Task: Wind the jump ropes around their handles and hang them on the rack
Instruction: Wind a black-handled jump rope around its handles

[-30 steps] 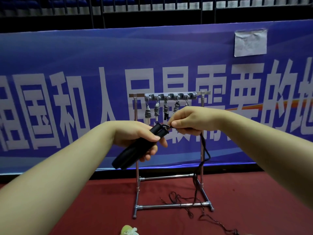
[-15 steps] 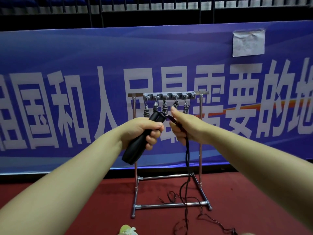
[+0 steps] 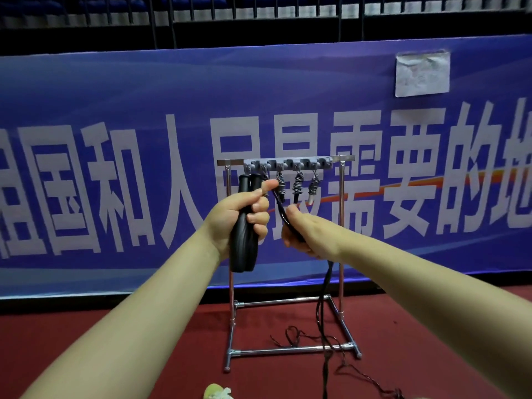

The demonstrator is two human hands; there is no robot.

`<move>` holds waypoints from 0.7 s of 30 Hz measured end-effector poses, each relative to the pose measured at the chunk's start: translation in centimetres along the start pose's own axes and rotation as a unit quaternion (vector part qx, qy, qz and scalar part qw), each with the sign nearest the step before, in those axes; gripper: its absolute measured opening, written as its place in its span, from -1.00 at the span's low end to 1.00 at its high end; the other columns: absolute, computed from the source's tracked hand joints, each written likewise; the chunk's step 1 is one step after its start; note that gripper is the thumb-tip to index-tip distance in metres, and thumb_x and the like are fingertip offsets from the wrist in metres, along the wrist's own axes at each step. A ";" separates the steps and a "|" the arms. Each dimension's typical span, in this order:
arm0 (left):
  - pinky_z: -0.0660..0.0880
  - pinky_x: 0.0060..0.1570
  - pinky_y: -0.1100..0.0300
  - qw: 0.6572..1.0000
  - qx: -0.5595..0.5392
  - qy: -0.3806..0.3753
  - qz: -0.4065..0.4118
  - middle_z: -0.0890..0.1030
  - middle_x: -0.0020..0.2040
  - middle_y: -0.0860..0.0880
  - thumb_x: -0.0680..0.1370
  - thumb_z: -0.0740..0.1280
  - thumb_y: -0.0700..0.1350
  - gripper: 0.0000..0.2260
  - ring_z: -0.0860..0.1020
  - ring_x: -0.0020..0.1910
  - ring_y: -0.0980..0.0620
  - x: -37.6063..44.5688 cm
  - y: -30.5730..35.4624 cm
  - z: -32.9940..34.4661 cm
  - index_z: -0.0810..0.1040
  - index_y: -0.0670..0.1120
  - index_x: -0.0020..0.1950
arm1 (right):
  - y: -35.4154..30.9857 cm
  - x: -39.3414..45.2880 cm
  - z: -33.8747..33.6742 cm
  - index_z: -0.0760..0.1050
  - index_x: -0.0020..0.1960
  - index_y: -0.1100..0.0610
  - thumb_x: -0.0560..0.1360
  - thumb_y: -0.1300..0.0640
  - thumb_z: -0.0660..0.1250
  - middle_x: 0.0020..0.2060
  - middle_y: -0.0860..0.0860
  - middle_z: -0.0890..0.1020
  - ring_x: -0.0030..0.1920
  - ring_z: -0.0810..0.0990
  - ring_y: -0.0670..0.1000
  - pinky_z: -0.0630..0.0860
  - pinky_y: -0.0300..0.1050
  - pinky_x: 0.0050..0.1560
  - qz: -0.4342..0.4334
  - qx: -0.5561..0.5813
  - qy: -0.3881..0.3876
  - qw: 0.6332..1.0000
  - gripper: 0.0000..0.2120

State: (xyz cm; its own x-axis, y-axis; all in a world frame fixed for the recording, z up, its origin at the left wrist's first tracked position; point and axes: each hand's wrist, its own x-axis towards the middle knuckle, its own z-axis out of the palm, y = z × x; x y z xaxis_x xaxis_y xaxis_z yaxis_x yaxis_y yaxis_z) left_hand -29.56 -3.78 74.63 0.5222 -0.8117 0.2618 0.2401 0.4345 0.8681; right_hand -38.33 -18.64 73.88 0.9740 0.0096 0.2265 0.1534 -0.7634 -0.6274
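We see the left hand [image 3: 244,217] gripping two black handles [image 3: 244,226] upright, in front of the rack [image 3: 288,162]. The right hand [image 3: 305,234] is closed round the black rope [image 3: 324,300], which trails to the red floor [image 3: 144,341] by the rack's base.

The light on my arms is even and soft, from above as far as I can tell, with hardly a shadow on them. The banner [image 3: 115,110] is brightly lit; the stands [image 3: 259,21] above it sit in near darkness. The rack [image 3: 288,162] gives small glints off its metal. The wide lens bows the banner's edges. Everything looks slightly soft, my forearms near the bottom most of all.
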 end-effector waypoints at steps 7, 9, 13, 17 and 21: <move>0.37 -0.46 0.30 0.978 0.187 0.080 0.053 0.40 -0.40 0.03 0.60 0.14 -0.26 -0.74 0.33 -0.51 0.16 0.0 0.5 -0.9 0.46 -0.07 0.24 | -3.8 -1.8 -1.2 0.46 -0.02 0.20 0.65 -0.02 0.05 -0.25 0.03 0.50 -0.27 0.43 -0.02 0.36 -0.09 -0.23 -0.063 -0.246 -0.010 0.967 -0.66; 0.39 -0.43 0.26 0.951 0.291 0.083 0.064 0.40 -0.39 0.00 0.59 0.17 -0.29 -0.74 0.35 -0.49 0.14 -0.1 0.4 -0.5 0.49 -0.01 0.18 | -4.9 -1.8 -1.5 0.39 -0.14 0.11 0.64 0.05 0.08 -0.31 -0.01 0.45 -0.36 0.37 -0.05 0.26 -0.15 -0.36 -0.082 -0.336 0.000 0.938 -0.76; 0.42 -0.37 0.19 0.894 0.447 0.043 0.002 0.41 -0.37 -0.07 0.50 0.28 -0.29 -0.89 0.38 -0.42 0.04 -0.6 0.5 -0.8 0.51 -0.11 -0.04 | -6.0 -2.2 -3.6 0.52 -0.01 0.12 0.63 0.05 0.12 -0.24 0.04 0.57 -0.33 0.44 -0.01 0.33 -0.16 -0.32 -0.112 -0.405 0.027 0.907 -0.76; 0.41 -0.35 0.22 0.830 0.556 0.013 -0.049 0.44 -0.40 0.03 0.48 0.35 -0.24 -0.86 0.39 -0.41 0.06 -0.9 -0.2 0.2 0.53 -0.05 -0.01 | -6.2 -2.3 -4.4 0.55 0.06 0.09 0.61 0.05 0.16 -0.17 -0.02 0.59 -0.28 0.48 -0.08 0.35 -0.27 -0.31 -0.136 -0.405 -0.008 0.904 -0.78; 0.39 -0.37 0.26 0.813 0.572 -0.070 -0.082 0.44 -0.43 0.09 0.51 0.34 -0.23 -0.80 0.37 -0.44 0.11 -1.0 -1.2 2.4 0.59 -0.03 0.09 | -5.9 -1.0 -4.2 0.57 -0.02 0.08 0.59 0.06 0.22 -0.15 -0.07 0.59 -0.15 0.54 -0.09 0.47 -0.24 -0.11 -0.164 -0.325 -0.022 0.931 -0.83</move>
State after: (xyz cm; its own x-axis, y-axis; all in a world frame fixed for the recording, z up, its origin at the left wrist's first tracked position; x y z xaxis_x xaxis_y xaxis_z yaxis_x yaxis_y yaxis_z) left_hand -32.32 -4.45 74.33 0.4414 -0.8938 0.0796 -0.6634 -0.2654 0.6996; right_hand -40.88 -16.86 80.47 0.9005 0.3265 0.2873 0.3242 -0.9443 0.0567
